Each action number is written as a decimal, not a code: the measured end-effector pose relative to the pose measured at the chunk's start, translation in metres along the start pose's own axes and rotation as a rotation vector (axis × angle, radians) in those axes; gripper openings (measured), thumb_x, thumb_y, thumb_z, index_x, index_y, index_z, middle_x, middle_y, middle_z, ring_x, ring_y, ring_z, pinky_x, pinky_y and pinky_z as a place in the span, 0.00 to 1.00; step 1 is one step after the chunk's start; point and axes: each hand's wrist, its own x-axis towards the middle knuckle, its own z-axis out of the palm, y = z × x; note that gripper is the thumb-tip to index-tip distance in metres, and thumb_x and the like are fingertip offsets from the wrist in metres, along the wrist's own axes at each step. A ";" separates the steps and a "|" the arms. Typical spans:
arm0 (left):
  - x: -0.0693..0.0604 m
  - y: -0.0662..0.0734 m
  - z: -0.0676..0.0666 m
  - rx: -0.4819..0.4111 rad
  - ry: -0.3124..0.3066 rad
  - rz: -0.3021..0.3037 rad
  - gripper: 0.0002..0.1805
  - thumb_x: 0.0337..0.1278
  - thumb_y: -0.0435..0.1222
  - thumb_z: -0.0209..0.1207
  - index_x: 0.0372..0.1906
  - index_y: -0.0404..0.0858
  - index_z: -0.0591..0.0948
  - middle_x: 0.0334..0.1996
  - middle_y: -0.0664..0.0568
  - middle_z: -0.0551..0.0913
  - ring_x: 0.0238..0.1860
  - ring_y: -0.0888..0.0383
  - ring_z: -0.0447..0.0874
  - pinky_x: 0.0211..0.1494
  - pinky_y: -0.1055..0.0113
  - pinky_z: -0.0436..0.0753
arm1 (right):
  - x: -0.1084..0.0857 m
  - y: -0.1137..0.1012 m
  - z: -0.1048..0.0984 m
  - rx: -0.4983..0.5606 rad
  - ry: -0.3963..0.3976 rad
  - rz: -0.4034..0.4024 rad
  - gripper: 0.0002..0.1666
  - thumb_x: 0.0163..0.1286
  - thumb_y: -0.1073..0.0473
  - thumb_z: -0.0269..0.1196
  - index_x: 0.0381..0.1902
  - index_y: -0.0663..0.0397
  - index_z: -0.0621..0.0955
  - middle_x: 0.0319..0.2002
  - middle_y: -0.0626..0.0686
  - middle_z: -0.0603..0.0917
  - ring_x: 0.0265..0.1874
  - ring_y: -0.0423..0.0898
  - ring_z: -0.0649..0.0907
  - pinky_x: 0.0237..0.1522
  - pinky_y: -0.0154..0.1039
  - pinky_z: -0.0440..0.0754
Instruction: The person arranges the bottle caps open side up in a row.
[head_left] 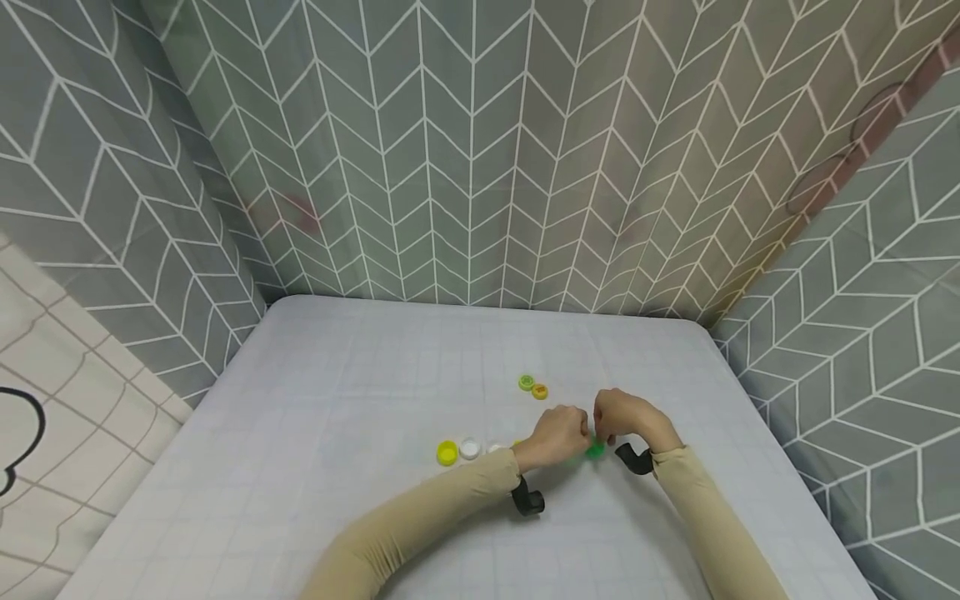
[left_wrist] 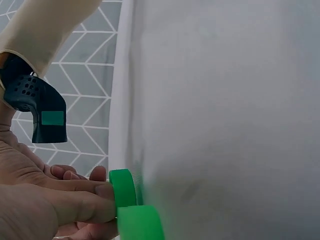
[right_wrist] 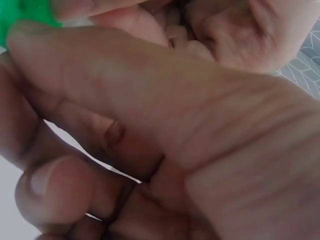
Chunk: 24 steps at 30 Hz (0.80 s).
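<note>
My left hand and right hand meet right of the table's middle, fingers curled inward close together. Between them is a green cap. Seen from the left wrist, two green caps sit side by side at the fingertips, the nearer green cap partly cut off by the frame. In the right wrist view, the right thumb presses the edge of a green cap, while a finger of the other hand reaches beside it. Fingers hide much of both grips.
Left of the hands lie a yellow cap and white caps, partly covered by the left forearm. A lime-green disc and an orange disc lie farther back. Patterned curtains stand behind the white table.
</note>
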 end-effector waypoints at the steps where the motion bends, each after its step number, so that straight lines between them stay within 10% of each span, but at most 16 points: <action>1: 0.000 -0.001 0.001 0.009 0.000 -0.001 0.14 0.51 0.32 0.63 0.15 0.42 0.75 0.12 0.62 0.70 0.14 0.69 0.63 0.18 0.78 0.64 | 0.001 0.000 0.002 -0.005 -0.002 0.004 0.07 0.49 0.73 0.64 0.17 0.61 0.82 0.16 0.54 0.83 0.17 0.45 0.78 0.21 0.32 0.67; 13: -0.003 -0.005 0.004 0.038 0.007 -0.029 0.14 0.51 0.34 0.64 0.14 0.42 0.76 0.10 0.61 0.69 0.15 0.68 0.63 0.20 0.76 0.63 | 0.004 -0.003 0.007 -0.045 -0.013 0.019 0.07 0.50 0.74 0.64 0.19 0.60 0.83 0.18 0.54 0.84 0.22 0.46 0.81 0.25 0.34 0.74; 24: -0.005 -0.008 -0.011 0.092 0.042 -0.058 0.16 0.54 0.48 0.64 0.38 0.38 0.85 0.26 0.57 0.84 0.23 0.67 0.73 0.36 0.70 0.72 | -0.003 -0.007 -0.003 -0.027 0.038 -0.004 0.03 0.53 0.66 0.67 0.26 0.60 0.84 0.24 0.51 0.84 0.23 0.44 0.78 0.28 0.38 0.76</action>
